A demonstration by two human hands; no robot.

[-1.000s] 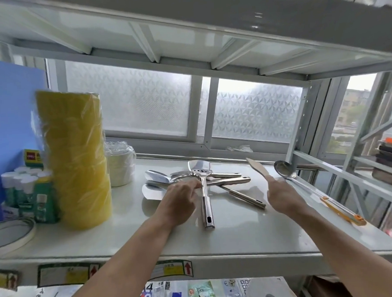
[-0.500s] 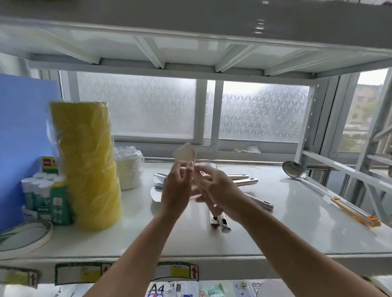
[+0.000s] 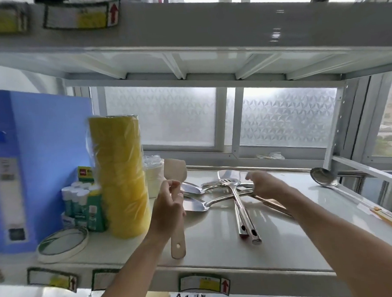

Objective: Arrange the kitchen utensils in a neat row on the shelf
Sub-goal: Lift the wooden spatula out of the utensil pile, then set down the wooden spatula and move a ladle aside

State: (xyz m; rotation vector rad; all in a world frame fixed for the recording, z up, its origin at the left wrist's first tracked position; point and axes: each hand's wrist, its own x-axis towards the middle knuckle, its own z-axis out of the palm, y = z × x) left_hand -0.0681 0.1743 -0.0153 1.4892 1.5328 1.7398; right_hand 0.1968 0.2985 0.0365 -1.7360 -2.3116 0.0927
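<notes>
A storage corner by a window, not a proper kitchen: a white metal rack shelf with load-rating stickers holds shrink-wrapped yellow tape rolls, packs of glue sticks, a blue file box and loose steel utensils.

Your left hand is raised at mid-frame, forearm rising from the lower left, wrist bent a little, fingers curled loosely with the thumb near the fingertips; whether they grip anything is hard to tell, since motion blur softens them. Your right hand reaches forward from the lower right on a long, nearly straight forearm, palm down, fingers bent and spread apart. The two hands are well apart.
</notes>
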